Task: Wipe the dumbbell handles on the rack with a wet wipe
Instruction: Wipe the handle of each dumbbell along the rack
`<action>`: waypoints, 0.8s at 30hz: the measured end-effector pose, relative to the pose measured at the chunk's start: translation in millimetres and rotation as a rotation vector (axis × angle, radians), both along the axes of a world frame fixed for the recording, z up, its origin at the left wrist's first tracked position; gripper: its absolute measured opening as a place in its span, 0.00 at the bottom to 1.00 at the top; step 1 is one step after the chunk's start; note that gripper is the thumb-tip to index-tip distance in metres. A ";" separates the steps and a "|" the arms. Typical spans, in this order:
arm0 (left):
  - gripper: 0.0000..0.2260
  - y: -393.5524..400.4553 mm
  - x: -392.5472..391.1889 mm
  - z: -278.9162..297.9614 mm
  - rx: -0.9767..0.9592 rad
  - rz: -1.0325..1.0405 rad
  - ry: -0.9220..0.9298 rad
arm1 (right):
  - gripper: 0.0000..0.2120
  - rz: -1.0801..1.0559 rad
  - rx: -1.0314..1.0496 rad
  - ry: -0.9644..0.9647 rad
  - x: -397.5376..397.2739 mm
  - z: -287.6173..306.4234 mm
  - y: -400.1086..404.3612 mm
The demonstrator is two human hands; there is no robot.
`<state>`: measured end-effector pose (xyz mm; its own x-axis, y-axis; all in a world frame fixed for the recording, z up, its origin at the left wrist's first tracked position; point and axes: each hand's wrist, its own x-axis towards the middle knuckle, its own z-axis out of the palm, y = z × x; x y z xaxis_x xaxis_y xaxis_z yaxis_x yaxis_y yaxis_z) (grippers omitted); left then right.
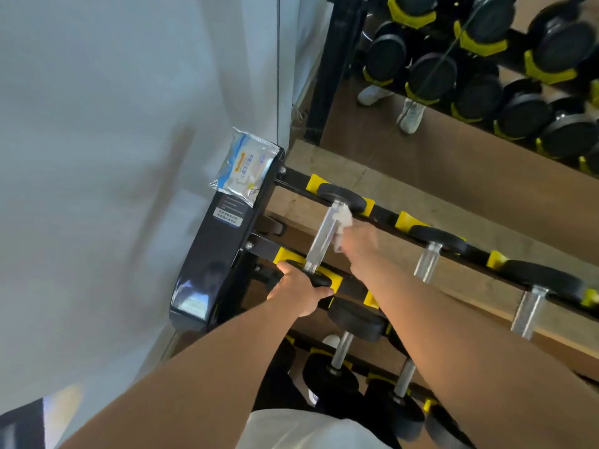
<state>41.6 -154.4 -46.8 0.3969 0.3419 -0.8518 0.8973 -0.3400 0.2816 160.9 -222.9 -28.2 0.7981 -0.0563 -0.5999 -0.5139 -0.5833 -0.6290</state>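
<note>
A: Which step?
B: Wiping the first handle, nearest the rack end. Right hand pinches the wet wipe against it; left hand grips the near weight.
A: Next?
B: Probably the neighbouring handle.

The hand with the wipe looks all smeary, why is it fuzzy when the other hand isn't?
In the head view, the right hand and its wet wipe are motion-blurred beside the dumbbell handle; the left hand, gripping the near weight, looks sharper; the wide lens bends the rack and wall, and glare shines on the rack's glossy end.
</note>
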 end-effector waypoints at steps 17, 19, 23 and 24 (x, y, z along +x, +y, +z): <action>0.63 -3.4 -34.6 14.1 -0.148 0.251 -0.159 | 0.06 0.519 -0.033 -0.196 -41.2 43.8 -77.1; 0.56 -16.4 -58.1 23.3 -0.117 0.332 -0.205 | 0.06 0.286 0.257 -0.052 -48.3 51.7 -91.1; 0.27 -61.3 -85.4 45.7 -0.100 0.486 -0.458 | 0.08 0.042 0.567 0.104 -61.5 61.6 -125.1; 0.24 -73.4 -84.7 52.4 -0.175 0.564 -0.509 | 0.09 0.002 0.645 0.123 -64.1 62.6 -135.1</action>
<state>-43.0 -227.8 5.6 0.5596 0.4854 -0.6717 0.6674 0.2166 0.7125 96.7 -358.0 34.4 0.7209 0.3467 -0.6001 -0.6040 -0.1102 -0.7893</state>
